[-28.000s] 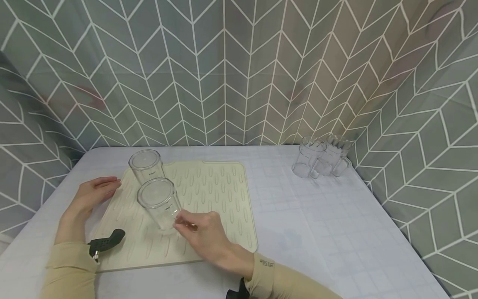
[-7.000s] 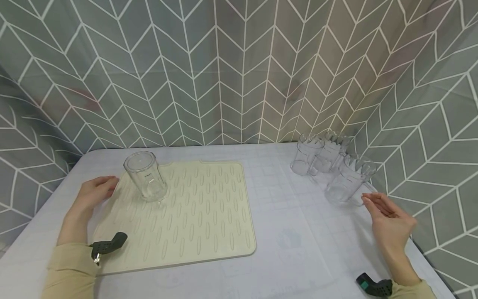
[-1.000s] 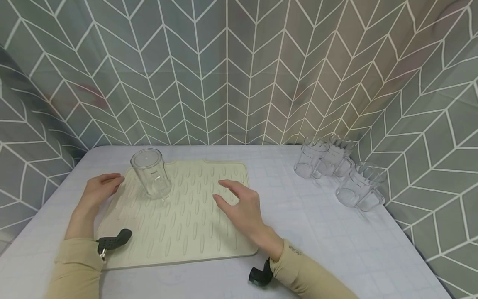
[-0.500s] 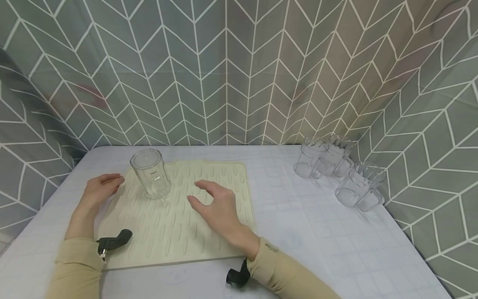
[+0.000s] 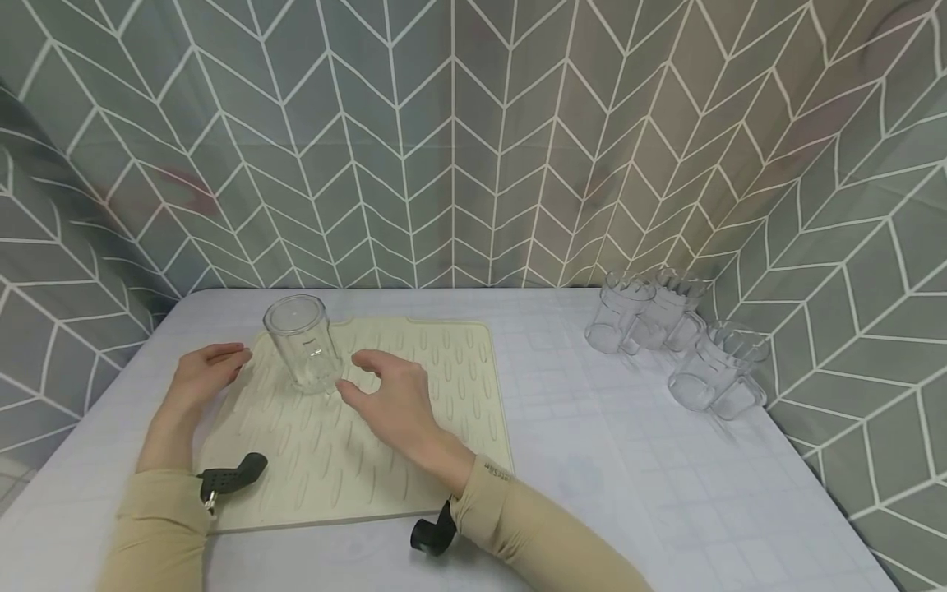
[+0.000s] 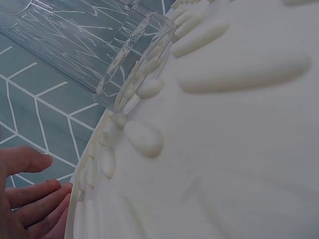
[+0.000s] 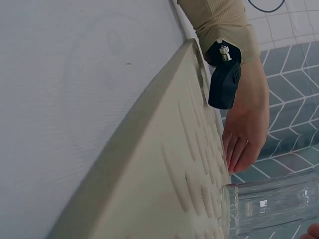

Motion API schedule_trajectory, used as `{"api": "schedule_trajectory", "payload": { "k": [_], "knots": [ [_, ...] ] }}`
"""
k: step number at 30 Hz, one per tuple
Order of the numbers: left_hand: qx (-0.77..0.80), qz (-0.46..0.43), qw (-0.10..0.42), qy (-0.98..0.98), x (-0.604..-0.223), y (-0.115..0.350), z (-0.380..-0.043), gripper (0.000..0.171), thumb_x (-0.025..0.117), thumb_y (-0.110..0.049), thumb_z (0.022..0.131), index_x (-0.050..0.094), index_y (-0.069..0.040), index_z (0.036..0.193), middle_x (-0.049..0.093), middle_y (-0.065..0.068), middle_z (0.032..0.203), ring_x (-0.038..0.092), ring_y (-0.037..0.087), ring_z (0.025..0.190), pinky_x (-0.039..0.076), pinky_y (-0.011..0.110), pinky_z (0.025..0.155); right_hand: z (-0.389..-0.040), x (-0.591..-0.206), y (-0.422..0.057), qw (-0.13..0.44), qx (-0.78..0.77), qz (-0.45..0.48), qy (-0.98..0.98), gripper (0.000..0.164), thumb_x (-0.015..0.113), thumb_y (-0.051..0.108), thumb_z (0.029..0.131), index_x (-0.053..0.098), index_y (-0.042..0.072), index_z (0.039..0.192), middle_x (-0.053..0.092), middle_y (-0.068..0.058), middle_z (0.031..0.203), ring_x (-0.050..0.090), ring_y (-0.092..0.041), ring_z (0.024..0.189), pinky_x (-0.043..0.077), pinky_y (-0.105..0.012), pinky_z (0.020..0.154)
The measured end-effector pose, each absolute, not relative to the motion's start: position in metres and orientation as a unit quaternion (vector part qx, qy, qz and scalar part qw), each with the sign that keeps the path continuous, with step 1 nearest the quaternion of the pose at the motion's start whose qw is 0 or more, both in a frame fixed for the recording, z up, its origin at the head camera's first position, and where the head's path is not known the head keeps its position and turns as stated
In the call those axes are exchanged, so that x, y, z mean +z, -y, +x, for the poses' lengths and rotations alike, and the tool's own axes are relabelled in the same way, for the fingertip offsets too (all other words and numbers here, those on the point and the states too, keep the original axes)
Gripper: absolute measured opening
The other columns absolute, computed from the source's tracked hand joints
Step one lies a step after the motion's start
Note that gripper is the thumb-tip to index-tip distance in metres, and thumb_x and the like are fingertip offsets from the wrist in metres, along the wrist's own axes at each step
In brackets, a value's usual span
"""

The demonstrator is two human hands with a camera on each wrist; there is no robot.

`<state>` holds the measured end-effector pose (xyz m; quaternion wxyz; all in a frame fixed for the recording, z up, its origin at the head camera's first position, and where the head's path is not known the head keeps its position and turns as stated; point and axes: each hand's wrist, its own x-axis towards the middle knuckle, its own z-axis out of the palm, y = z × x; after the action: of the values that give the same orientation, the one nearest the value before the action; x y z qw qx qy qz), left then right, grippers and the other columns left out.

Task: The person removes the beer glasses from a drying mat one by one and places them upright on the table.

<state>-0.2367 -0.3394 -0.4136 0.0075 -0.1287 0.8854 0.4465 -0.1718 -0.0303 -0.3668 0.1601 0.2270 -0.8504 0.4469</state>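
A clear glass mug (image 5: pixel 305 349) stands upside down at the back left of the cream ribbed drying mat (image 5: pixel 436 427). My right hand (image 5: pixel 395 403) is just right of it, thumb and fingers parted and curved, with nothing between them. In the right wrist view, the mug (image 7: pixel 271 204) is at the lower right, with only a fingertip (image 7: pixel 313 231) of that hand showing. My left hand (image 5: pixel 207 376) rests at the mat's left edge, fingers loosely extended and holding nothing. The left wrist view shows its fingers (image 6: pixel 37 201) beside the mat's rim, below the mug (image 6: pixel 99 50).
On the right of the white-covered table (image 5: pixel 592 460) stand three glass mugs, rims up: a left one (image 5: pixel 617 312), a back one (image 5: pixel 669 308) and a front one (image 5: pixel 713 370) near the right edge. A patterned curtain (image 5: pixel 473 164) hangs close behind and along the sides.
Earlier my right hand held a second mug over the mat; that mug now stands at the right with two others. Over the last second the hand has moved left to the remaining mug.
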Motion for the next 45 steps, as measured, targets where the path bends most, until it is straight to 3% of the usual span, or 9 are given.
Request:
{"api": "schedule_trajectory", "payload": {
  "k": [4, 18, 23, 26, 32, 45],
  "knots": [
    [0.446, -0.133, 0.006, -0.885, -0.414, 0.338, -0.237, 0.066, 0.045, -0.038, 0.103, 0.038, 0.012, 0.146, 0.047, 0.034, 0.143, 0.045, -0.011, 0.084, 0.046, 0.005, 0.067, -0.175, -0.364, 0.040, 0.144, 0.433, 0.222, 0.861, 0.031, 0.072, 0.024, 0.091, 0.072, 0.010, 0.119, 0.075, 0.000, 0.114, 0.069, -0.009, 0.105, 0.053, -0.021, 0.095],
    [0.446, -0.128, 0.009, -0.886, -0.413, 0.336, -0.236, 0.066, 0.045, -0.039, 0.104, 0.038, 0.012, 0.146, 0.046, 0.034, 0.144, 0.044, -0.009, 0.086, 0.045, 0.005, 0.068, -0.187, -0.364, 0.064, 0.086, 0.432, 0.201, 0.875, 0.034, 0.068, 0.027, 0.094, 0.069, 0.009, 0.123, 0.073, -0.001, 0.119, 0.067, -0.009, 0.109, 0.053, -0.020, 0.095],
    [0.444, -0.132, 0.011, -0.886, -0.413, 0.336, -0.236, 0.066, 0.045, -0.039, 0.104, 0.037, 0.011, 0.147, 0.046, 0.034, 0.144, 0.052, 0.002, 0.095, 0.046, 0.006, 0.069, -0.191, -0.367, 0.071, 0.078, 0.428, 0.195, 0.879, 0.032, 0.068, 0.027, 0.095, 0.070, 0.009, 0.121, 0.074, -0.001, 0.116, 0.067, -0.010, 0.108, 0.054, -0.019, 0.092],
    [0.442, -0.133, 0.011, -0.887, -0.414, 0.335, -0.235, 0.066, 0.045, -0.039, 0.104, 0.038, 0.011, 0.147, 0.046, 0.034, 0.144, 0.052, 0.002, 0.096, 0.046, 0.006, 0.068, -0.192, -0.369, 0.074, 0.085, 0.424, 0.201, 0.879, 0.031, 0.068, 0.026, 0.096, 0.070, 0.007, 0.120, 0.074, -0.003, 0.113, 0.068, -0.010, 0.106, 0.055, -0.019, 0.090],
    [0.446, -0.128, 0.012, -0.886, -0.413, 0.335, -0.234, 0.067, 0.045, -0.039, 0.104, 0.038, 0.012, 0.146, 0.046, 0.034, 0.144, 0.043, -0.011, 0.084, 0.045, 0.004, 0.068, -0.194, -0.373, 0.078, 0.120, 0.420, 0.210, 0.874, 0.024, 0.069, 0.020, 0.095, 0.073, 0.006, 0.113, 0.077, -0.004, 0.103, 0.071, -0.007, 0.095, 0.054, -0.013, 0.084],
    [0.443, -0.123, 0.005, -0.888, -0.407, 0.333, -0.231, 0.066, 0.045, -0.038, 0.104, 0.038, 0.013, 0.145, 0.047, 0.035, 0.143, 0.043, -0.012, 0.082, 0.045, 0.006, 0.069, -0.193, -0.378, 0.084, 0.154, 0.431, 0.206, 0.865, 0.017, 0.070, 0.015, 0.093, 0.075, 0.007, 0.108, 0.078, 0.000, 0.090, 0.071, -0.001, 0.082, 0.050, -0.005, 0.079]
  ]
}}
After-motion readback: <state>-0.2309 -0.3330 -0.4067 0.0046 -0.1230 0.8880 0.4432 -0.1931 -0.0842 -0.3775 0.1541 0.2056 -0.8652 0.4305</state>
